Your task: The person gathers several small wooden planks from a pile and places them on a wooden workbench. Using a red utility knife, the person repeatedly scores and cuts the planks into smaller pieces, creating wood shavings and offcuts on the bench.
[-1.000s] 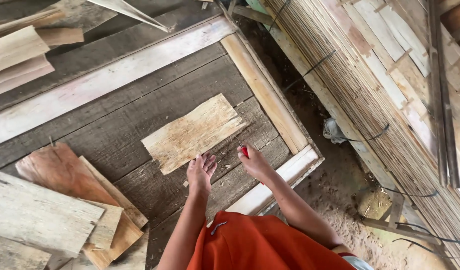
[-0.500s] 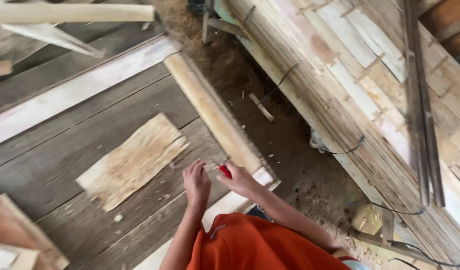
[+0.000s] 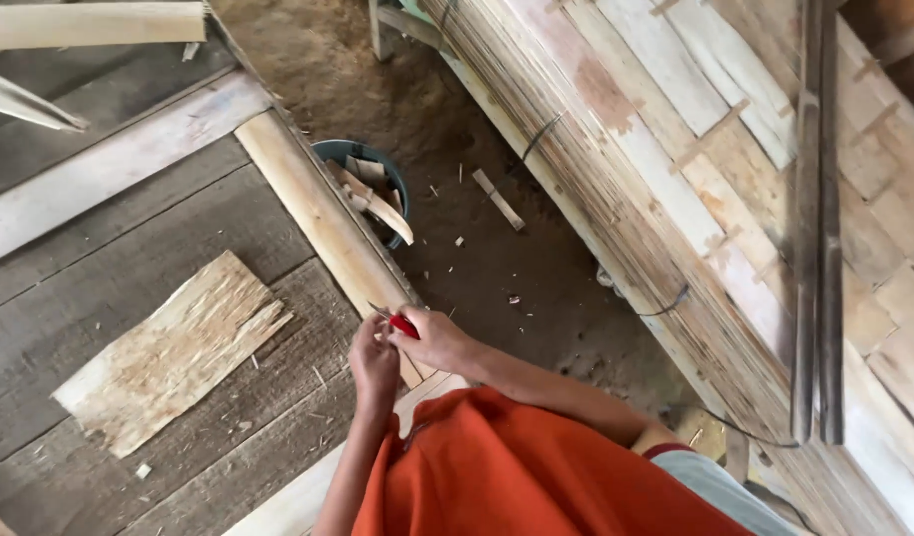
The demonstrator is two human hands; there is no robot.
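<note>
My right hand (image 3: 437,342) is closed around a small tool with a red handle (image 3: 403,326), its thin metal tip pointing left. My left hand (image 3: 374,365) sits right beside it, fingers curled at the tool's tip; whether it holds anything small I cannot tell. Both hands hover above the edge of a dark plank platform (image 3: 130,288), next to a pale wooden beam (image 3: 308,203). A rough, light-coloured slab of split wood (image 3: 174,352) lies on the planks to the left of my hands. An orange garment (image 3: 536,476) covers my lap below.
A dark round bucket (image 3: 363,164) with wood scraps stands on the dirt floor beyond the beam. A large bundle of bamboo slats (image 3: 675,179) runs diagonally on the right, tied with wire. Wood chips litter the dirt. Pale boards (image 3: 90,25) lie at the top left.
My hands came together from resting apart on the planks; the right one brought the red-handled tool to the left one. The view shifted right, revealing the bucket.
</note>
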